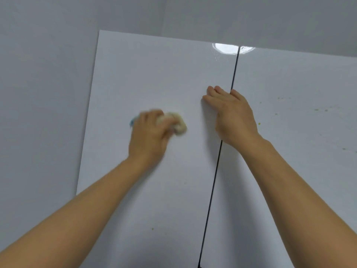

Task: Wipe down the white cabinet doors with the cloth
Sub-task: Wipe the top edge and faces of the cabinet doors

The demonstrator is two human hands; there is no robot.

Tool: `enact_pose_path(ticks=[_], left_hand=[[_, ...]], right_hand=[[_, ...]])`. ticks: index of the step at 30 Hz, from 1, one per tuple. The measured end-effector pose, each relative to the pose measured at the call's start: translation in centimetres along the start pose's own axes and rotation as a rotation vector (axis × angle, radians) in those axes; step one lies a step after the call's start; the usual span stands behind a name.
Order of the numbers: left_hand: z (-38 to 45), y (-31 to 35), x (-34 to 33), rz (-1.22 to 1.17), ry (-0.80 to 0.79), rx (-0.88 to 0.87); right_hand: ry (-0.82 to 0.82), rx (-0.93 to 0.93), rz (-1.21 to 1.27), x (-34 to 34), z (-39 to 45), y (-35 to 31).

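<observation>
**Wiping the left door while the other hand holds it steady**

Rubbing the left door [154,78] is the job of the left hand [148,136]. Its fingers are curled tight around a bunched-up cloth [176,122], cream with a bit of blue showing at the far side. The hand and cloth look blurry, so the person is probably scrubbing fast. The cloth is pressed right on the middle of that door, so it can lift the dirt.

One small green speck [152,228] sits low on the same door, not wiped yet.

Next comes the right hand [231,115]. Its fingers are straight and close together, lying flat on the door by the dark gap [226,128] between the two doors. It holds nothing. It likely presses there so the door does not wobble or swing during the rubbing.

Farthest right is the right door [289,171]. It has green and grey spots [320,110] scattered on it, so it probably still needs cleaning.

Both doors are closed, so nobody can tell what is inside the cabinet.
</observation>
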State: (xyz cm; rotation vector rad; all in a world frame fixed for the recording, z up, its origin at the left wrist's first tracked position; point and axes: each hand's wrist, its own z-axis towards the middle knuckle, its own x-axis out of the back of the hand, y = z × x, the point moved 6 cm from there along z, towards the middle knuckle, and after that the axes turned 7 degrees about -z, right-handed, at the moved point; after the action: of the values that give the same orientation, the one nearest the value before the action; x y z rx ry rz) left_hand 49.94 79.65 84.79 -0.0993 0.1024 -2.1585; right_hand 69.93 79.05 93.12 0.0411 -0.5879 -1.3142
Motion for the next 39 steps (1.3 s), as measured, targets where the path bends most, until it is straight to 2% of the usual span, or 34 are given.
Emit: enact_pose_path(ticks=[2, 4, 6, 9, 12, 14, 17, 18, 19, 22, 24, 26, 27, 29, 31, 33, 36, 39], left_hand=[[3.9, -2.0, 0.8, 0.032, 0.099, 0.227], [5.0, -0.8, 0.1, 0.032, 0.085, 0.211], [2.4, 2.3, -1.4, -0.033, -0.007, 0.002], [-6.1, 7.4, -3.8, -0.145, -0.236, -0.353], [-7.7, 6.7, -4.1, -0.098, -0.325, -0.493], [-3.8, 4.8, -3.4, -0.077, -0.215, -0.38], [1.5, 2.6, -2.3, -0.088, 0.012, 0.045], [1.5, 3.6, -2.8, -0.104, 0.032, 0.079], [0.7, 4.9, -3.6, -0.118, 0.015, 0.042], [-4.6, 9.3, -5.8, -0.162, -0.139, -0.268], [-5.7, 9.5, -5.6, -0.153, -0.216, -0.38], [-3.4, 8.4, -5.0, -0.115, -0.174, -0.353], [-1.7, 7.5, -4.5, -0.096, -0.114, -0.26], [1.3, 5.6, -4.0, -0.098, 0.017, 0.01], [1.1, 5.7, -4.4, -0.122, 0.05, 0.143], [-1.2, 7.5, -5.3, -0.143, -0.015, 0.025], [-4.4, 9.3, -5.7, -0.137, -0.135, -0.247], [-1.5, 7.8, -4.8, -0.084, -0.123, -0.305]], right_hand=[[-0.01, 0.013, -0.007, 0.1, -0.2, -0.1], [-0.025, 0.023, 0.003, 0.1, -0.2, 0.0], [-0.038, 0.033, 0.015, 0.1, -0.3, 0.3], [-0.039, 0.048, 0.041, -0.2, -0.5, 0.6], [-0.021, 0.054, 0.055, -0.4, -0.7, 0.6], [-0.009, 0.051, 0.063, -0.4, -0.7, 0.6], [-0.012, 0.039, 0.071, -0.2, -0.5, 0.3], [-0.007, 0.03, 0.082, 0.0, -0.5, 0.2], [-0.003, 0.025, 0.095, 0.2, -0.3, 0.2], [-0.047, 0.031, 0.099, 0.5, 0.0, 0.6], [-0.088, 0.06, 0.126, 0.7, 0.2, 1.1], [-0.095, 0.059, 0.213, 1.2, -0.1, 1.5], [-0.071, 0.025, 0.272, 1.4, -0.4, 1.8], [0.083, -0.056, 0.325, 2.7, -1.5, 3.1], [0.265, -0.063, 0.273, 3.6, -3.4, 3.6], [0.348, -0.073, 0.208, 3.9, -5.3, 3.9], [0.32, -0.115, 0.141, 3.7, -6.2, 4.0], [0.318, -0.117, 0.019, 4.4, -4.6, 4.7]])
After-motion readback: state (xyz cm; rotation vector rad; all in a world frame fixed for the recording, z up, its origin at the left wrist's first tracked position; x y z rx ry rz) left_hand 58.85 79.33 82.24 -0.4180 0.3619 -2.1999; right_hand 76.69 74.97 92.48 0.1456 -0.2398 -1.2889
